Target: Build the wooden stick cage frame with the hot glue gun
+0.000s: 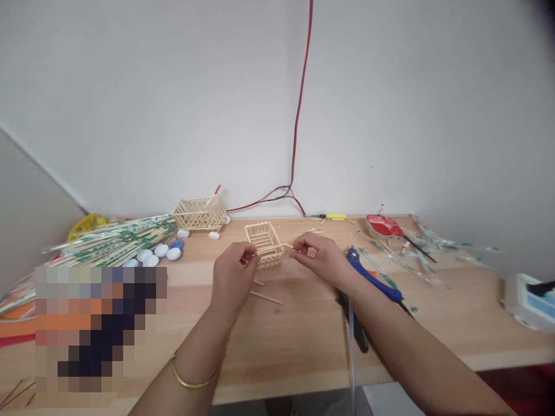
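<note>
A small open-topped box frame (263, 237) built of thin wooden sticks stands on the table between my hands. My right hand (318, 257) is closed, thumb and fingertips pinching the end of a thin wooden stick (288, 247) at the box's near right corner. At the near left corner, my left hand (236, 268) is also pinched closed, apparently on the other end of this stick, which lies across the box's near top edge. Its fingertips partly cover that corner. Two loose sticks (266, 297) lie on the table just in front of the box.
Behind on the left stands a larger stick frame (200, 214), near bundled sticks (125, 237) and white-lidded paint pots (162, 251). A blue glue gun (375, 277) lies beside my right forearm. Farther right are a red paint dish (384, 226) and plastic wrappers (425, 260).
</note>
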Action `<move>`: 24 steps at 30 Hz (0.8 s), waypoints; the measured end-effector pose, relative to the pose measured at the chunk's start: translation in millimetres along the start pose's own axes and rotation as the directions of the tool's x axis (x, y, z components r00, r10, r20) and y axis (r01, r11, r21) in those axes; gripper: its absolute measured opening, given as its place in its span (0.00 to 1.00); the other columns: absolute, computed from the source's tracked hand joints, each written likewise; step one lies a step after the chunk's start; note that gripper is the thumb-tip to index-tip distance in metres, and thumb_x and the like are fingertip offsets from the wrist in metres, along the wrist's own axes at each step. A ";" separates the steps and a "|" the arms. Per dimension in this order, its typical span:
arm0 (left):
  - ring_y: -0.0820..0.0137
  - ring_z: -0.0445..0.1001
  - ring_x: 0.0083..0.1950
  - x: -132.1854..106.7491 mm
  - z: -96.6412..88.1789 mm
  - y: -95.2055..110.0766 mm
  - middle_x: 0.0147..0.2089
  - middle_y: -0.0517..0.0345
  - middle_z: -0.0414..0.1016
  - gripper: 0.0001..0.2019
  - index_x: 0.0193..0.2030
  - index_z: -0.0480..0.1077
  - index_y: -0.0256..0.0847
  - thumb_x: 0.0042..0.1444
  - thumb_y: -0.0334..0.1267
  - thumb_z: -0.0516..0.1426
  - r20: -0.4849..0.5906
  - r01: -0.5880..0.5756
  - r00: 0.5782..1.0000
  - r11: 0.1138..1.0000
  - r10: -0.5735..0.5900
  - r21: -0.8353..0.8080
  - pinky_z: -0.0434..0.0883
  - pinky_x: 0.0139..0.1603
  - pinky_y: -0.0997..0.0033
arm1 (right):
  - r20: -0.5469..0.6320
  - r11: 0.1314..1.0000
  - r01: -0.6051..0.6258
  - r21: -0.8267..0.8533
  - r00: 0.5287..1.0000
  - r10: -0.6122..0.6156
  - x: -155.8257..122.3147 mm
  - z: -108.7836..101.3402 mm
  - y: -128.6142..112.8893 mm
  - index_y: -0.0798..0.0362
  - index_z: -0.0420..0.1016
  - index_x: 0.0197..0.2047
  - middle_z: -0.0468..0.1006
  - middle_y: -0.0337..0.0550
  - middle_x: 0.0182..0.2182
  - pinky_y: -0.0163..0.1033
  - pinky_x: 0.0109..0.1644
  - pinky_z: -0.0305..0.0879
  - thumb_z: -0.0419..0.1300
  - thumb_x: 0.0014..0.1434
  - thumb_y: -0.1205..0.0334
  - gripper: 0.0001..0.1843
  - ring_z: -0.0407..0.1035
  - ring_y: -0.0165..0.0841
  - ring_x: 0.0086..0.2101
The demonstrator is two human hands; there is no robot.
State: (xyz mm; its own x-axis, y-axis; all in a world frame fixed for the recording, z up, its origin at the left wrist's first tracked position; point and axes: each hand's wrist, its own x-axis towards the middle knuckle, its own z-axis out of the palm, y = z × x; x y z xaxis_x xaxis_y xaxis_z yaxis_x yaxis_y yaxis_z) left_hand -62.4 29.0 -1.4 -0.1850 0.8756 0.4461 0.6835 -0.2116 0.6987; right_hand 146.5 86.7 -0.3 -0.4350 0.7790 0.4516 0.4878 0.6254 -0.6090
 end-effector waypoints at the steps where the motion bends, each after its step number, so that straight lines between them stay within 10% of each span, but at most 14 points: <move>1: 0.74 0.70 0.31 0.0 -0.1 0.0 0.30 0.61 0.73 0.04 0.32 0.70 0.39 0.48 0.30 0.57 0.002 0.001 1.000 1.000 -0.001 0.001 0.67 0.34 0.74 | 0.000 1.000 0.000 -0.001 1.000 0.000 0.0 0.0 0.1 0.52 0.71 0.29 0.73 0.39 0.26 0.35 0.33 0.62 0.61 0.55 0.60 0.05 0.66 0.29 0.28; 24: 0.72 0.70 0.32 -0.4 0.0 -2.0 0.31 0.59 0.73 0.04 0.32 0.71 0.39 0.50 0.29 0.56 -0.009 -0.071 0.997 0.996 0.072 0.053 0.66 0.35 0.73 | 0.010 1.000 -0.016 0.006 1.000 0.016 0.4 -0.1 -0.1 0.52 0.72 0.29 0.74 0.39 0.27 0.35 0.33 0.63 0.61 0.55 0.58 0.07 0.67 0.29 0.28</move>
State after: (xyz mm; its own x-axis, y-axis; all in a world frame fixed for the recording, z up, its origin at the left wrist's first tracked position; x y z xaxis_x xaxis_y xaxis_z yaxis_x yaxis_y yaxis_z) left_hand -63.7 29.1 -3.0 -0.1421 0.8542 0.5002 0.7311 -0.2501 0.6348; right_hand 146.4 87.0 0.0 -0.4346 0.7883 0.4355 0.4900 0.6127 -0.6201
